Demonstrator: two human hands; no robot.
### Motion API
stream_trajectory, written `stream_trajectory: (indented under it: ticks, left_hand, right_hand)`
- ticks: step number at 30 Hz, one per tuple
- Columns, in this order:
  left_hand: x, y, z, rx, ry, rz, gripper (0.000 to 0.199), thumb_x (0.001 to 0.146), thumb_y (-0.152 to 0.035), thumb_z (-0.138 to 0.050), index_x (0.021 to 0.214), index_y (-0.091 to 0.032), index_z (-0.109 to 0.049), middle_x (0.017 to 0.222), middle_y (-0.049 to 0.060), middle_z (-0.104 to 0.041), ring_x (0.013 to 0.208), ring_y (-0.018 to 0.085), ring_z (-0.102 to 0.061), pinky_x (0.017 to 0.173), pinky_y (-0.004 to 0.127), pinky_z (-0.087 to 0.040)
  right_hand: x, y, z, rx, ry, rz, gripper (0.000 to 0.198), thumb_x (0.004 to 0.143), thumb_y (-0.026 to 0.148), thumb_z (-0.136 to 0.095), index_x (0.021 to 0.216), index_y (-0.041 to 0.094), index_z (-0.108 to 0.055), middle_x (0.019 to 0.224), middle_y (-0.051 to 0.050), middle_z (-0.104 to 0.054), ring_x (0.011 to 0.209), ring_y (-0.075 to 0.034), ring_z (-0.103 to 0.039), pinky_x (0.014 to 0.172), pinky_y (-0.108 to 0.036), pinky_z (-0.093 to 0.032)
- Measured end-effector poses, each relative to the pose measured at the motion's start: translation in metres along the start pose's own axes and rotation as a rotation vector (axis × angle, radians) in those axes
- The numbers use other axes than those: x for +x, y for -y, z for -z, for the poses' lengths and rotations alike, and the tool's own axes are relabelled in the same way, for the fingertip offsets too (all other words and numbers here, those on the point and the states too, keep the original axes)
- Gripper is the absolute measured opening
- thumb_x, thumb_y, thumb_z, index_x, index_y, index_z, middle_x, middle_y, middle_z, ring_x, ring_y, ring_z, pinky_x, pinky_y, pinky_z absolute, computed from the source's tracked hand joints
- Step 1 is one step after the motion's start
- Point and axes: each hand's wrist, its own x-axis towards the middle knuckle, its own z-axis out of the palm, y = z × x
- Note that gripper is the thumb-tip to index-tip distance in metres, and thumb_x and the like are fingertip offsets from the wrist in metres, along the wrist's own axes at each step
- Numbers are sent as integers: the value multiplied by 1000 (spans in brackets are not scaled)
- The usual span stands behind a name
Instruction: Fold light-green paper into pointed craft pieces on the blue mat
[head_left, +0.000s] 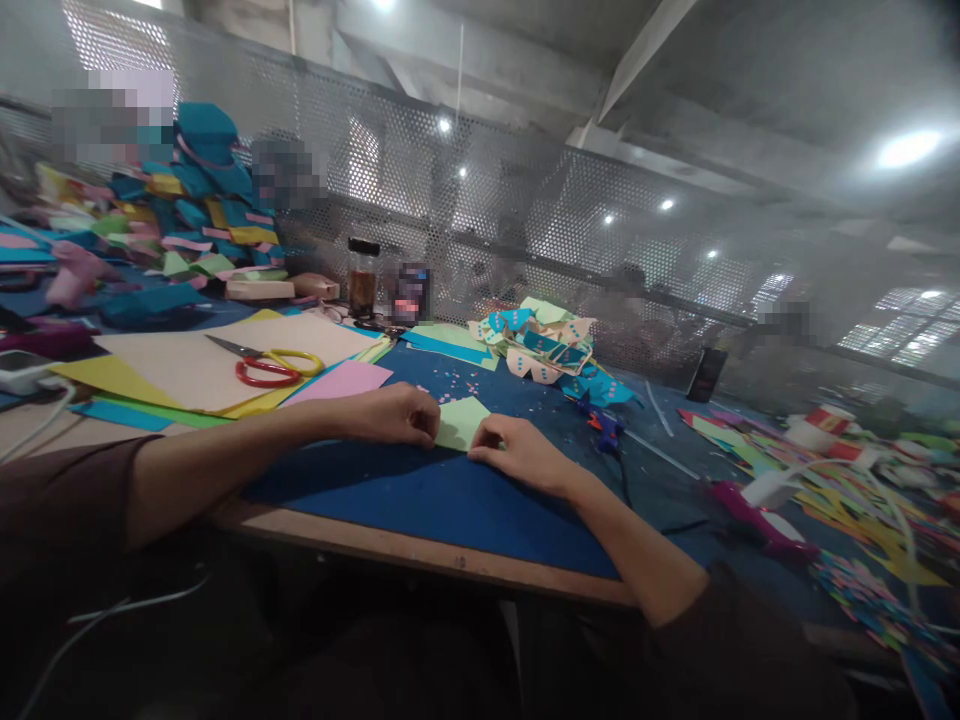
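A piece of light green paper [460,424] with a pointed top lies low over the blue tabletop, between my two hands. My left hand [407,413] is closed with curled fingers on its left edge. At the right edge my right hand [517,452] also grips it, thumb and fingers pressed together. Tiny paper scraps [454,384] are scattered just beyond the sheet. Scissors [274,366] with red and yellow handles rest on large paper sheets [180,362] left of my hands.
Folded paper pieces [551,345] are piled beyond my right hand, near a blue glue gun [606,428]. A jar [363,280] stands at the back. Right are a purple power strip [761,520] and paper strips [855,515]. Table edge [450,555] is close to me.
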Motion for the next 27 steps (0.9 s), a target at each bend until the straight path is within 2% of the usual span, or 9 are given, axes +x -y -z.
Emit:
stream_trajectory:
  ticks: [6, 14, 27]
  left_hand:
    - [0, 1, 4, -6, 42, 53, 12, 79, -27, -65, 82, -18, -72, 76, 1, -69, 72, 15, -62, 66, 24, -42]
    - [0, 3, 4, 31, 52, 145, 16, 79, -29, -62, 83, -18, -72, 76, 1, -69, 71, 15, -61, 62, 23, -39]
    - [1, 7, 3, 79, 33, 160, 23, 79, -39, -63, 75, -17, -68, 68, 0, -64, 65, 15, -57, 57, 24, -34]
  right_hand:
    - [1, -1, 1, 19, 34, -49, 8, 87, 25, -67, 84, 18, -67, 83, -2, -68, 76, -14, -60, 69, -26, -42]
    - [2, -3, 1, -6, 35, -80, 12, 89, 28, -64, 85, 17, -68, 84, -2, -69, 76, -15, -60, 68, -26, -40]
    - [2, -4, 2, -69, 52, -140, 20, 89, 35, -63, 83, 17, -66, 80, -3, -68, 71, -15, -58, 63, -25, -36]
